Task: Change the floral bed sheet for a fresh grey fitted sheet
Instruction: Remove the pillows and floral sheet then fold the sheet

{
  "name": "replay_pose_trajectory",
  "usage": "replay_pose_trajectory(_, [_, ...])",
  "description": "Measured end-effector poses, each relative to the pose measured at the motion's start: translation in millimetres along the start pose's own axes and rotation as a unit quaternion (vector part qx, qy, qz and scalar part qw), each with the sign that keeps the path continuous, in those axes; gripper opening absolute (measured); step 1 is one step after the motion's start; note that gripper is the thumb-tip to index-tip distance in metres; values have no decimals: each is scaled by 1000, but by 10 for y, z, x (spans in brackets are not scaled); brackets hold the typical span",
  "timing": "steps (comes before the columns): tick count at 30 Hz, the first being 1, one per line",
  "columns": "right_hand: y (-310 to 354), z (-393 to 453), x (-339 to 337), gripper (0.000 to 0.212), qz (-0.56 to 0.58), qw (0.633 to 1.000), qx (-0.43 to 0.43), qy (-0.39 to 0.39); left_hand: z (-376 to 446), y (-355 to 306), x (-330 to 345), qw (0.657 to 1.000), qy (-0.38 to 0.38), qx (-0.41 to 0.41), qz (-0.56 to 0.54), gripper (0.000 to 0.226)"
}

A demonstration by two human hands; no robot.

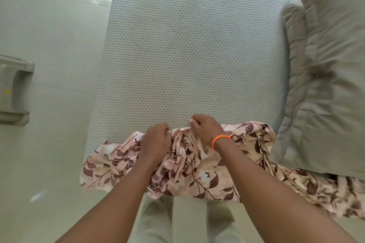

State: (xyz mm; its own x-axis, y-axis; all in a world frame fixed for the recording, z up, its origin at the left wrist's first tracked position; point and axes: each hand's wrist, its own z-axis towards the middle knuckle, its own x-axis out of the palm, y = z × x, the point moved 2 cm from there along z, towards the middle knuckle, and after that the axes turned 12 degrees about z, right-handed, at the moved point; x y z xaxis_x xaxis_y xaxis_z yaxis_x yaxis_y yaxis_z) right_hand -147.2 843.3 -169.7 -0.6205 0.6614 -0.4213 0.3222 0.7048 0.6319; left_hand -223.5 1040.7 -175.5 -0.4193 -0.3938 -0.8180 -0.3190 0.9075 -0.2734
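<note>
The floral bed sheet, pink with brown leaves, lies bunched in a heap along the near edge of the bare quilted mattress and trails off to the right. My left hand grips a fold of the bunched sheet near its middle. My right hand, with an orange band on its wrist, clutches gathered folds just to the right of it. A grey pillow or folded grey bedding lies along the mattress's right side; whether it is the fitted sheet I cannot tell.
Pale tiled floor runs along the left of the bed. A grey plastic object stands on the floor at the left edge. My legs in light trousers stand at the foot of the mattress.
</note>
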Motion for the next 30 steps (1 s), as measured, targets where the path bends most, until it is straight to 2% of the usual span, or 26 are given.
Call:
replay_pose_trajectory(2, [-269,-42,-251,32,-75,996,-8,-49,20,-318,47,999,-13,45,-22,26])
replay_pose_trajectory(4, [-595,-105,-512,27,-231,969,9,-91,41,-681,166,995,9,99,-19,41])
replay_pose_trajectory(5, [-748,-146,-610,28,-298,948,25,-109,53,-840,217,992,23,124,3,50])
replay_pose_trajectory(7, [-1019,-258,-737,31,-349,926,57,-134,52,-1126,357,982,56,170,67,62])
replay_pose_trajectory(10, [-1313,-480,-787,37,-342,927,70,-134,-51,-1527,622,961,120,213,129,59])
replay_pose_trajectory(13, [-1409,-731,-669,35,-320,943,70,-65,-215,-1715,822,942,196,221,162,42])
replay_pose_trajectory(16, [-1553,-1030,-552,32,-248,963,106,-3,-338,-1782,866,920,223,228,229,28])
replay_pose_trajectory(19, [-1730,-1249,-486,27,-169,977,128,18,-391,-1809,877,895,282,222,266,28])
replay_pose_trajectory(20, [-1771,-1300,-493,25,-153,981,122,13,-398,-1814,873,898,292,210,254,29])
replay_pose_trajectory(22, [-1797,-1349,-526,20,-136,986,96,-11,-403,-1830,835,930,294,160,153,27])
replay_pose_trajectory(25, [-1761,-1361,-636,14,-114,990,26,-75,-391,-1984,737,975,202,89,-22,24])
replay_pose_trajectory(27, [-1630,-1337,-786,11,-81,988,-35,-130,-346,-2164,657,983,131,57,-114,21])
replay_pose_trajectory(30, [-1328,-1363,-1208,24,-50,957,-146,-245,-270,-2591,481,976,66,61,-198,17])
